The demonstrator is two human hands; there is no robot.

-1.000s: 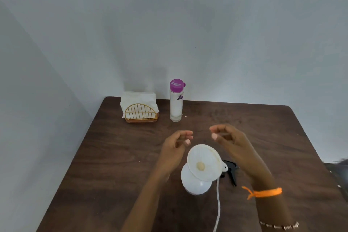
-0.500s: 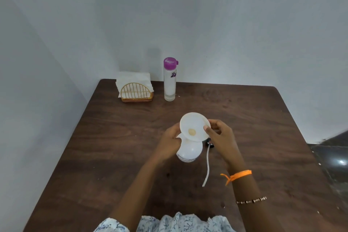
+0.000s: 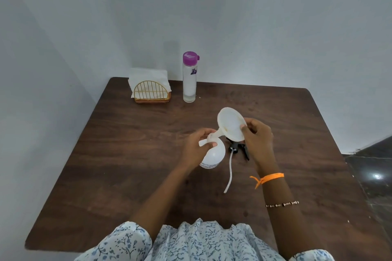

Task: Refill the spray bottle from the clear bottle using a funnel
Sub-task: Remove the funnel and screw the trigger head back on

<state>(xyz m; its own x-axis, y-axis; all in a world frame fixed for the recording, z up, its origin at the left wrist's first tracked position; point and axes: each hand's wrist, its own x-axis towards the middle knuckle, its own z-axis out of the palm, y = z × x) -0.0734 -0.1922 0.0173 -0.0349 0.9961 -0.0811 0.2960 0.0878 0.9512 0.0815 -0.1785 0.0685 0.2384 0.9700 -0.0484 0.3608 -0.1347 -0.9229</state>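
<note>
The white spray bottle stands mid-table with its top off, and my left hand grips it around the upper part. My right hand pinches the rim of the white funnel. The funnel is tilted, mouth facing me, and its spout slants down-left across my left fingers, outside the bottle's neck. The clear bottle with a purple cap stands upright at the back of the table, untouched. The black spray head with its white dip tube lies on the table just right of the spray bottle.
A gold wire napkin holder with white napkins sits at the back left, next to the clear bottle. The dark wooden table stands in a corner between white walls. Dark floor shows past its right edge.
My hands closed in on the bottle and funnel. The right hand has since lifted and tipped the funnel, so its spout is out of the bottle's neck. The camera moved back.
</note>
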